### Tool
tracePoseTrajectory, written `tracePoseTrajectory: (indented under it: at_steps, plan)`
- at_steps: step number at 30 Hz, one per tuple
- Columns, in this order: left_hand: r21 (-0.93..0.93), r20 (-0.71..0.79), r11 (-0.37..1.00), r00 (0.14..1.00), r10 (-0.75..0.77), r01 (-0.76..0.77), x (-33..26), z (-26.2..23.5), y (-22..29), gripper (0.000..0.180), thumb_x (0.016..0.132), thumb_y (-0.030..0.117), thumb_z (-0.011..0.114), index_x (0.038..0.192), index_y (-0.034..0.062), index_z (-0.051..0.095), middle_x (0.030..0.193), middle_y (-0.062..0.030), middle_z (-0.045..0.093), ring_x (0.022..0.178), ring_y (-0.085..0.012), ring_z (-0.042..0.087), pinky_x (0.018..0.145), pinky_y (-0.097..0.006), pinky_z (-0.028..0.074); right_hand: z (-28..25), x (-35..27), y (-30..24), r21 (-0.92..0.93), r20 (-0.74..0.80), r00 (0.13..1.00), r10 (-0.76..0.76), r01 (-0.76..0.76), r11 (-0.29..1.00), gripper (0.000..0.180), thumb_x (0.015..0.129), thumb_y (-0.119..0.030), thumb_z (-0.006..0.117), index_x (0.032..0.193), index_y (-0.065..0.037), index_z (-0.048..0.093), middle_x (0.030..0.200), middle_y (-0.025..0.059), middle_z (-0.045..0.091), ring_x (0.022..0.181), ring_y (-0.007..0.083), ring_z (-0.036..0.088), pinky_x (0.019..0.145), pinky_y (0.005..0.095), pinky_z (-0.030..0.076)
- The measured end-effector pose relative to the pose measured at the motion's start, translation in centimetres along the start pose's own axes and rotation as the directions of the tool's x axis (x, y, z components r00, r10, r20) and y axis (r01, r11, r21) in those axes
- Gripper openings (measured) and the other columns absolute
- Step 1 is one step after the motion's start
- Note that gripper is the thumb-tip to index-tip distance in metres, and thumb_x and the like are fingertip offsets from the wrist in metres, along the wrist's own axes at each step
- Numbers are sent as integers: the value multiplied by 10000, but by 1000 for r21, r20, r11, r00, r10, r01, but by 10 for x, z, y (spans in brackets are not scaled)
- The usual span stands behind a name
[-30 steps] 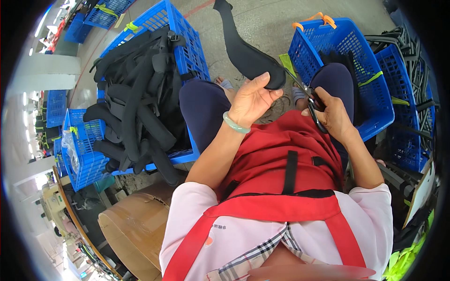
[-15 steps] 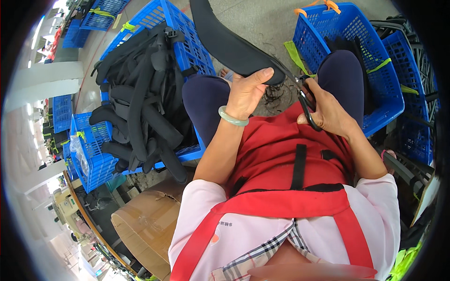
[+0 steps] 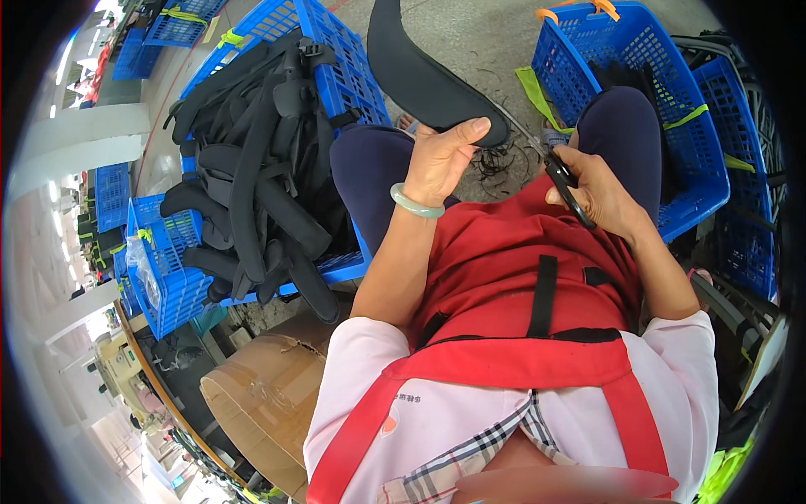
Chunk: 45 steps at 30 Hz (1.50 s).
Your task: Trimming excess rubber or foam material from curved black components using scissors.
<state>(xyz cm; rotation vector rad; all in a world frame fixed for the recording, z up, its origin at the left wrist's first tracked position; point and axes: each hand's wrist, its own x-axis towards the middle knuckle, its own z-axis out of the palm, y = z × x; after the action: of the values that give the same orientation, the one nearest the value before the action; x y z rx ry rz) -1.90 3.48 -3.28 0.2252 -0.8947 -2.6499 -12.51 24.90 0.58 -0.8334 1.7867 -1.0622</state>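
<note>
- The left hand [image 3: 441,160] is closed on the near end of a long black padded strap [image 3: 424,80], thumb pressed on top, holding it up over the knees so that it curves away toward the floor.
- The right hand [image 3: 600,193] is wrapped around black-handled scissors [image 3: 564,185], whose thin blades reach toward the strap's end just beside the left thumb.
- A pale green bangle [image 3: 417,204] sits on the left wrist.
- Loose black thread clippings [image 3: 504,160] lie on the red apron [image 3: 520,277] between the knees.
- To the person's left, a blue crate [image 3: 348,76] is heaped with black straps [image 3: 260,185].
- To the right stands another blue crate [image 3: 684,160].
- A cardboard box [image 3: 260,395] sits lower left.
</note>
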Motion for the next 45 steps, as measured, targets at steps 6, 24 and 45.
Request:
tracePoseTrajectory:
  at_steps: [6, 24, 45]
  plan:
    - [397, 93, 916, 995, 18, -54, -4, -4, -2, 193, 804, -74, 688, 961, 36, 663, 932, -40, 671, 866, -152, 651, 828, -299, 528, -1, -3, -4, -211, -57, 993, -102, 88, 974, 530, 771, -414, 771, 907, 12, 488, 655, 116, 387, 617, 206, 373, 574, 341, 375]
    - [138, -23, 989, 999, -50, 52, -7, -6, -1, 187, 799, -65, 699, 944, 48, 662, 906, -29, 672, 839, -126, 642, 778, -267, 518, 11, 0, -12, -225, -21, 999, -32, 26, 974, 585, 756, -445, 773, 939, 28, 481, 690, 143, 482, 646, 248, 449, 619, 370, 417]
    - [110, 9, 993, 999, -48, 47, -7, -9, -2, 218, 797, -74, 692, 973, 48, 654, 926, -36, 680, 851, -136, 653, 793, -274, 522, 16, 2, -8, -349, -32, 986, -163, 142, 926, 752, 667, -530, 795, 1058, 4, 437, 766, 151, 529, 665, 353, 562, 634, 408, 436]
